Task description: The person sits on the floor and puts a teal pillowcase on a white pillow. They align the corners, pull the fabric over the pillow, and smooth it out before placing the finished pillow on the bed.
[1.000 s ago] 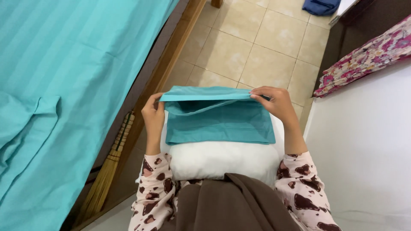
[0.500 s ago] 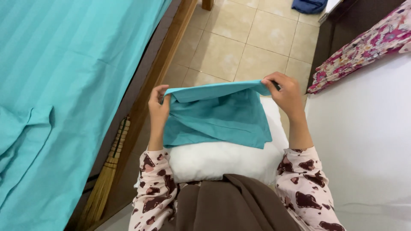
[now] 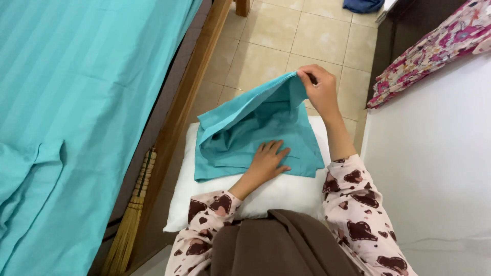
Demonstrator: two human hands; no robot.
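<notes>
A teal pillowcase (image 3: 240, 130) lies over a white pillow (image 3: 279, 194) resting on my lap. My right hand (image 3: 319, 89) pinches the far upper corner of the pillowcase and lifts it up, so the cloth tents open. My left hand (image 3: 268, 161) lies flat, fingers spread, on the lower part of the pillowcase and presses it against the pillow. Both my sleeves are pink with dark heart prints.
A bed with a teal striped sheet (image 3: 76, 102) and wooden frame (image 3: 189, 97) runs along the left. A straw broom (image 3: 130, 220) leans under it. A white mattress (image 3: 434, 163) with floral cloth (image 3: 434, 48) is on the right. Beige tiled floor (image 3: 286, 41) lies ahead.
My left hand let go of the pillowcase's edge and moved down flat onto the cloth. My right hand raised its corner higher and further out.
</notes>
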